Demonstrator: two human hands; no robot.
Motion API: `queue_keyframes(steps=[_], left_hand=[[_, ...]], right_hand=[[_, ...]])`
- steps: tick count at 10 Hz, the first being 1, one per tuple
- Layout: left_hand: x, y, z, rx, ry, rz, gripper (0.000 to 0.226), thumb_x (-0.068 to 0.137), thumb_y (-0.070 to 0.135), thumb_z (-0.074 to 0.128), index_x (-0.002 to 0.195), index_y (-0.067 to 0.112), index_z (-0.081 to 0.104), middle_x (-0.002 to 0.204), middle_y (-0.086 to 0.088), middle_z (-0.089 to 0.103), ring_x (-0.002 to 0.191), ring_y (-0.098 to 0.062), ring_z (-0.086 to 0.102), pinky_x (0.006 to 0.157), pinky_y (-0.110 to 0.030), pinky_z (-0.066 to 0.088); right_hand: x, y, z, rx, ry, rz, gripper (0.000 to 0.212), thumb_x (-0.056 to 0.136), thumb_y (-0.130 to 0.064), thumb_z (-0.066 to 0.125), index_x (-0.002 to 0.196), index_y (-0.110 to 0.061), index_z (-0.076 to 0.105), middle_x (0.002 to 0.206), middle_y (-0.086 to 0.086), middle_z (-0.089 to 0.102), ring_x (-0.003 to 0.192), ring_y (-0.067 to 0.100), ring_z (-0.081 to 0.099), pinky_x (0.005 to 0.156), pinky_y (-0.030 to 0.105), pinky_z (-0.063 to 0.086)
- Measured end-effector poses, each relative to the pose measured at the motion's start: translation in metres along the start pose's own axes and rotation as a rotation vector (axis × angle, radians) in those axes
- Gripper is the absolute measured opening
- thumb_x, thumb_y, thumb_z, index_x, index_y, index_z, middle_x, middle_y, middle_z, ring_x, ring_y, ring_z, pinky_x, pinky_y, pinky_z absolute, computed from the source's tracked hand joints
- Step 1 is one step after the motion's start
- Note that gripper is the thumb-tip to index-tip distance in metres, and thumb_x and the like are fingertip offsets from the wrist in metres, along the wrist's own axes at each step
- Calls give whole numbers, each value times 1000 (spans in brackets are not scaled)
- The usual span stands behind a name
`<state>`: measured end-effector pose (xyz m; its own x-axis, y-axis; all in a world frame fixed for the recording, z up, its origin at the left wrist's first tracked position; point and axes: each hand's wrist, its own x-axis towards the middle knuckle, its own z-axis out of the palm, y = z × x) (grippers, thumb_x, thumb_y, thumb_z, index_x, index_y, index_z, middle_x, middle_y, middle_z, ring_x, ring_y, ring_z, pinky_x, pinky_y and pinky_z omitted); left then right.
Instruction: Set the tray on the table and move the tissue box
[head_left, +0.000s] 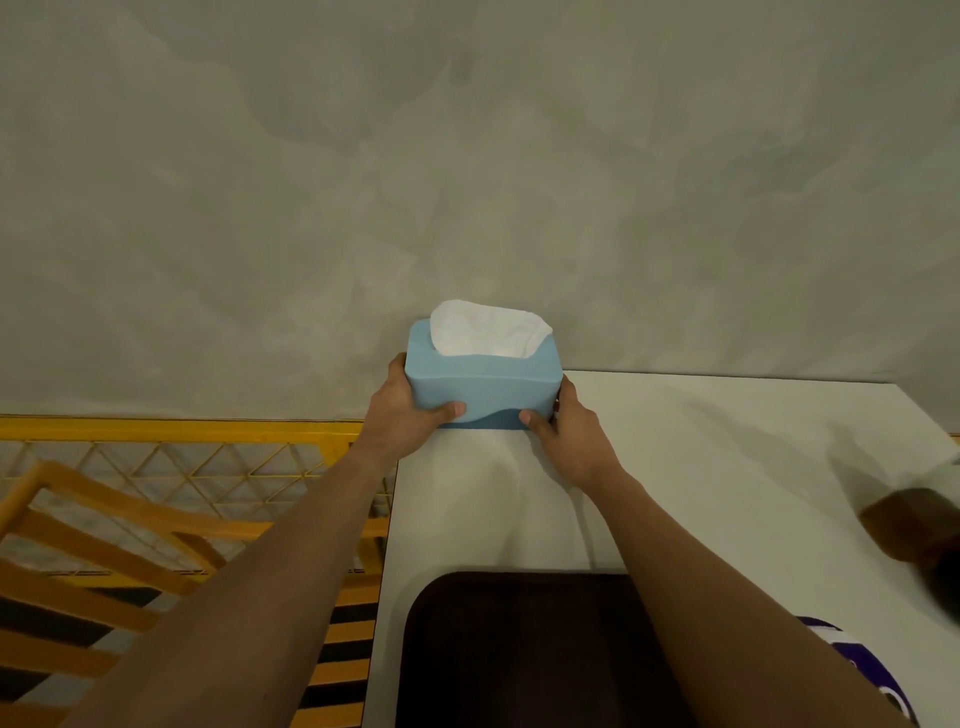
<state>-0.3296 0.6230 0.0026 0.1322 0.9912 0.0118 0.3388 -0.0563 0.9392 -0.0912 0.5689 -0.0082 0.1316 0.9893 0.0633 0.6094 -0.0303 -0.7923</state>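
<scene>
A pale blue plastic tissue box (483, 387), long axis left-to-right, sat at the white tabletop's (727, 441) far-left corner, the left hand (410, 415) and right hand (563, 436) gripping its ends.

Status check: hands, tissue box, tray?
Left hand and right hand grip tissue box at table's far corner. Tray down on table. Nothing blocking.
</scene>
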Motion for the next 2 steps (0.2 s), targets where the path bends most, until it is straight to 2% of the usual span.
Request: queue_keyframes(steps=[1,2], left_hand=[[-2,7,-2,26,-5,-27,97,73,33,90,147,23,29,127,5,55,117,-20,56,79,-20,49],[-9,18,-5,18,-14,-82,122,71,35,91,158,18,7,144,-4,49,132,-29,50,102,-41,49]], right_hand=[[-1,-9,-4,-31,-15,27,68,99,-38,63,152,-16,29,137,7,60,119,29,59,85,28,41],[0,-17,-11,-51,-49,38,68,95,-34,69,149,-16,33,137,8,58,122,30,57,85,27,38]])
